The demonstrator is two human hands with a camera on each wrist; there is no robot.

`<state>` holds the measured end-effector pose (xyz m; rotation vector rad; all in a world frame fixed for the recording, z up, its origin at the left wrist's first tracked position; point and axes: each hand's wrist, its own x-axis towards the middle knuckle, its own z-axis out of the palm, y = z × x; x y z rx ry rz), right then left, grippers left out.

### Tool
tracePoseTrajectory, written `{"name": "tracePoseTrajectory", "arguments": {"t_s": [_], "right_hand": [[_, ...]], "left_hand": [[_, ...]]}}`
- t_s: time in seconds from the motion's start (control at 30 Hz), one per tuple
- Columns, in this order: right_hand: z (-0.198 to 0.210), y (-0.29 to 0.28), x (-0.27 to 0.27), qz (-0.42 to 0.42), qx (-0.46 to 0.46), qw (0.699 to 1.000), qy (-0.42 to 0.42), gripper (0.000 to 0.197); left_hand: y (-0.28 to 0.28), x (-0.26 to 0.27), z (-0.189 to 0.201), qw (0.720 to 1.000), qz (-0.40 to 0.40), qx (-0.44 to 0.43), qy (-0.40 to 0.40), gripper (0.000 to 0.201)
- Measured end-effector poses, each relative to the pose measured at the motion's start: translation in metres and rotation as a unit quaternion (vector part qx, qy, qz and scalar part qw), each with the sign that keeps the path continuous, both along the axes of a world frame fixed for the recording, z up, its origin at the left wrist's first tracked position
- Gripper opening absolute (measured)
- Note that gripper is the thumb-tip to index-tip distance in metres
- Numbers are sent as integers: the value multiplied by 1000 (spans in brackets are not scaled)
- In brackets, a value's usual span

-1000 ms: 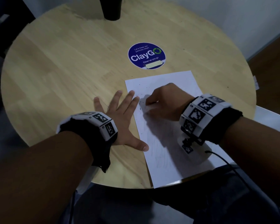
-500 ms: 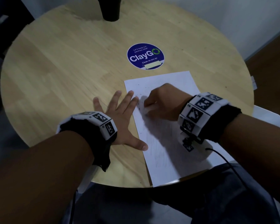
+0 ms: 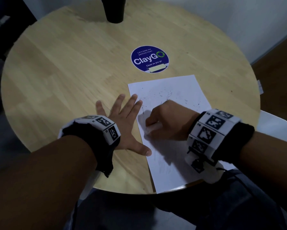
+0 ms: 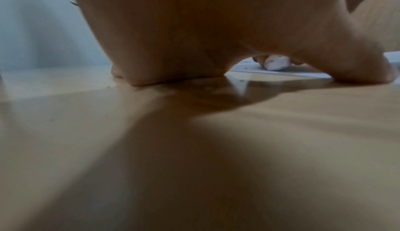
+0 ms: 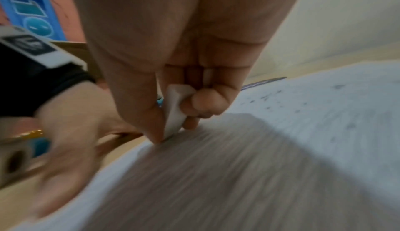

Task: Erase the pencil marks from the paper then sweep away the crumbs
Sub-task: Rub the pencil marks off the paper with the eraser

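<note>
The right hand (image 3: 169, 123) is pinching the white eraser (image 5: 175, 111) against the paper (image 3: 177, 173) near its left edge, faint pencil marks (image 3: 162, 165) lying toward the person, while the left hand (image 3: 122, 123), fingers spread, is pressing that edge flat.

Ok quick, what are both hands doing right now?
Left hand: open, flat on the table, fingertips and thumb on the edge of the paper.
Right hand: closed around the eraser, pressing it on the paper.
</note>
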<state>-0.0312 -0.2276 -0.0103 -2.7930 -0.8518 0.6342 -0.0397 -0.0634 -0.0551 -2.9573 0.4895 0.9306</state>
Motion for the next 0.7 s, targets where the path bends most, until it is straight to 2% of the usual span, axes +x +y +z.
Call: {"name": "tracePoseTrajectory", "arguments": {"t_s": [0.13,0.27,0.4,0.53,0.7], "right_hand": [[1,-11,19,-71,18,997,-36,19],[0,0,-1,12,10,1000,13,26],[5,-12,25,-74,18,997,-32,19],[4,3,-1,6,3,1000,14,24],[3,-5,29,-91,14,995,-34,21]], "left_hand": [[0,0,-1,1000,-1,7,0,146],[0,0,0,1000,-2,7,4,146],[-1,0,1,1000,0,14,3,147],[-1,0,2,1000,-1,13,4,147],[-1,1,1,1000,-3,16,8,147]]}}
